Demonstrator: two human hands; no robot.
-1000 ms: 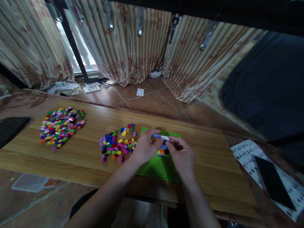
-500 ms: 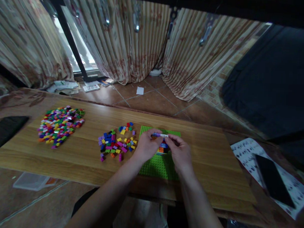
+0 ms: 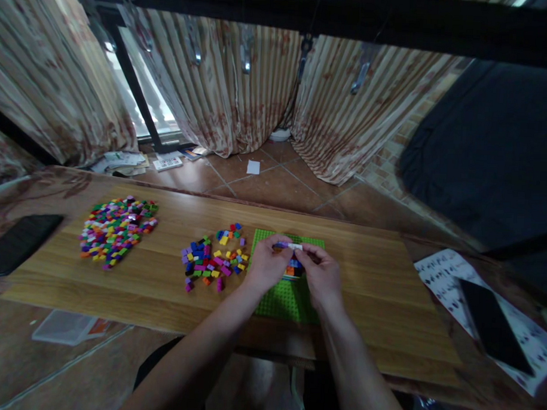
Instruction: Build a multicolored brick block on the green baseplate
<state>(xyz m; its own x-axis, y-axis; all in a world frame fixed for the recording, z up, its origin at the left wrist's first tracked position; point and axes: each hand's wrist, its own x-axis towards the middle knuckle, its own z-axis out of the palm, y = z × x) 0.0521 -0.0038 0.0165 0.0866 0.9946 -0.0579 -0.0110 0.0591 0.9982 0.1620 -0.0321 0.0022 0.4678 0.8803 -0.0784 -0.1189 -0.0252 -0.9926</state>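
Observation:
A green studded baseplate [image 3: 288, 304] lies on the wooden board, carrying a small build of toy building bricks [image 3: 293, 270] in blue, orange and black. Along the far side of that build runs a row with a purple and a white brick [image 3: 295, 246]. My left hand [image 3: 266, 266] is closed on the row from the left, its thumb at the white brick. From the right, my right hand [image 3: 323, 275] pinches the row's white end between thumb and index finger. Both hands cover much of the build, so its full shape is hidden.
Loose bricks [image 3: 213, 262] lie left of the baseplate, and a bigger brick pile [image 3: 118, 229] sits farther left. A dark tablet-like object [image 3: 21, 244] is at the far left. On the right, a black phone-like slab [image 3: 496, 326] rests on a printed sheet [image 3: 446, 268].
The camera view has shifted slightly, so the surroundings sit a little lower. Both hands stay closed at the same brick row, with hardly any movement of the fingers.

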